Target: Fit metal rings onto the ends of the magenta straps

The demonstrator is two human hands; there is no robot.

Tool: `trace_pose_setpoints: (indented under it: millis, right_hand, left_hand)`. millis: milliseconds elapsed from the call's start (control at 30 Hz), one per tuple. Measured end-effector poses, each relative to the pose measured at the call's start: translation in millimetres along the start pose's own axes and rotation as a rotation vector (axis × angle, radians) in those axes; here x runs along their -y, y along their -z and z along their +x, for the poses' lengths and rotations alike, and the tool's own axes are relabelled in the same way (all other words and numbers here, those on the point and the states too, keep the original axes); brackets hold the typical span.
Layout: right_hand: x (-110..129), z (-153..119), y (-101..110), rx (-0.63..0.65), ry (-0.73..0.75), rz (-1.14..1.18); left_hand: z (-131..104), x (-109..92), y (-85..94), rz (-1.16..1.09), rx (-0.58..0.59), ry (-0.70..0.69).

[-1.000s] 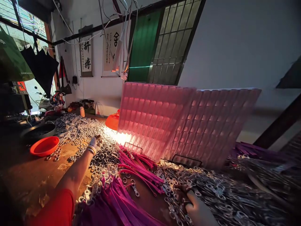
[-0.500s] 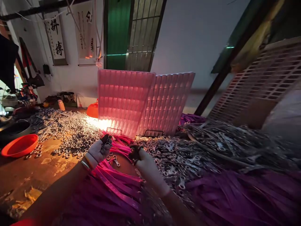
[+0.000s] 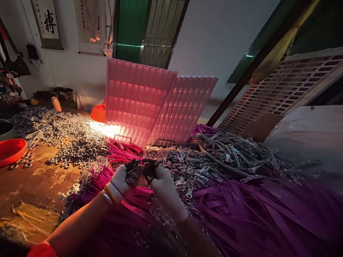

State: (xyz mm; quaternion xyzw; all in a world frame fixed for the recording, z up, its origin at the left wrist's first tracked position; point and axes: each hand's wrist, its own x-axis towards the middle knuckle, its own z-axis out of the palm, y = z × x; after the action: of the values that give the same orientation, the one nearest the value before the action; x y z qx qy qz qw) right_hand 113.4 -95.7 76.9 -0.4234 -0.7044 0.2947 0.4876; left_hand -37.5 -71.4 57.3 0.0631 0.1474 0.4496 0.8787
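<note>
Pink panels (image 3: 136,101) block the way ahead; leftward, the tabletop (image 3: 44,176) seems passable.

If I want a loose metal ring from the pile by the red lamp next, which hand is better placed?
Probably your left hand: it's nearer that ring pile, while your right hand is farther across, beside the metal clasps.

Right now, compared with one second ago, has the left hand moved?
Yes: against the orange lamp, the left hand has moved right and toward the wearer.

straps (image 3: 241,210): purple | rings (image 3: 85,150): silver | panels (image 3: 136,96): pink, gridded | basin (image 3: 16,157): orange-red
</note>
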Motion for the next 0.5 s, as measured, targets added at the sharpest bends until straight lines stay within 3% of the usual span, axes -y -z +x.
trace_pose_setpoints:
  millis: [133, 267, 500]
  right_hand:
    - [4, 13, 3, 0.065, -0.231, 0.208]
    - [0, 18, 2, 0.029, -0.324, 0.186]
    - [-5, 21, 6, -0.014, -0.21, 0.069]
  left_hand:
    - [2, 5, 12.7, -0.011, 0.042, 0.028]
    - [1, 7, 17.5, -0.002, -0.061, 0.033]
    - [-9, 7, 6.9, 0.145, -0.138, 0.111]
